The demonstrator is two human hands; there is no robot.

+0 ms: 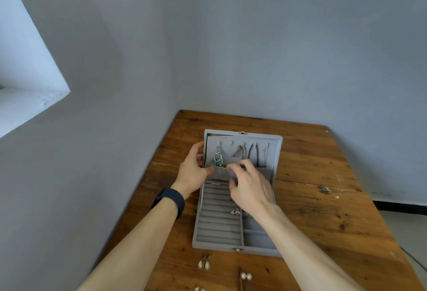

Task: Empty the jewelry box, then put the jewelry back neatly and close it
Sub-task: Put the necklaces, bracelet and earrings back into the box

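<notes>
On the brown wooden table (312,175), a rectangular grey velvet jewelry box (215,245) lay open, its base towards the person and its lid (276,149) standing up at twelve o'clock. Inside the lid hung a silver pendant with turquoise beads (217,159) at the nine o'clock end. A brown cord (238,151), a dark purple chain (251,152) and a thin silver chain (265,154) followed towards three o'clock. A grey fabric pocket (219,174) ran along the lid's lower part.

The left hand (193,168), with a black band (171,200) on its wrist, gripped the lid's nine o'clock edge, fingers curled at its outer side and thumb pressed on the pocket. The right hand (249,186) was half closed at the pocket's middle, fingertips bent over its top edge and thumb against its front, pinching the pocket. Whether it also held something small could not be told.

Padded grey ring rolls (217,223) filled the base's nine o'clock side, with a sparkling clustered piece (235,211) tucked among them. At six o'clock from the box lay a pair of cream teardrop earrings (204,264) and, nearer five o'clock, a pair of round white pearl earrings (245,276).
</notes>
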